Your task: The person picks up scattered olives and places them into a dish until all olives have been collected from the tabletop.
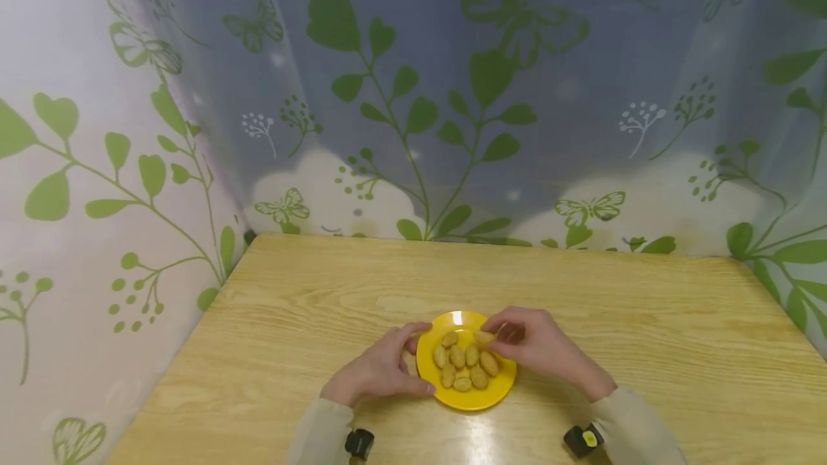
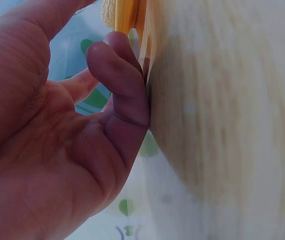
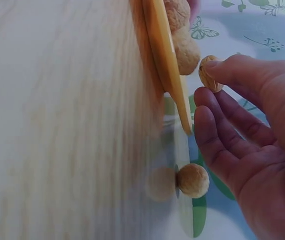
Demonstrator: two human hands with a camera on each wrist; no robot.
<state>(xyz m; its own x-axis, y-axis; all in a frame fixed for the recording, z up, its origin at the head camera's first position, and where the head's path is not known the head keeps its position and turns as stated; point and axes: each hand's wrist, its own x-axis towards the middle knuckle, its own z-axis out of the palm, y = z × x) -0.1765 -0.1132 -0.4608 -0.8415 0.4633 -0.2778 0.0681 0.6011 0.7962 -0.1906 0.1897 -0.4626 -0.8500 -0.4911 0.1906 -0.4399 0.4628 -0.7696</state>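
Note:
A yellow plate bears several tan walnuts grouped in its middle. At its left side my left hand holds the rim between thumb and fingers; in the left wrist view the little finger bends against the table. Over the plate's upper right, my right hand pinches one walnut between thumb and fingertips, raised clear of the others. Another walnut lies on the table beside the plate in the right wrist view; the head view does not show it, probably behind the right hand.
The wooden table extends on all sides of the plate. A curtain with leaf and butterfly prints hangs along the back and both sides. A black wrist camera sits at the left wrist and another at the right.

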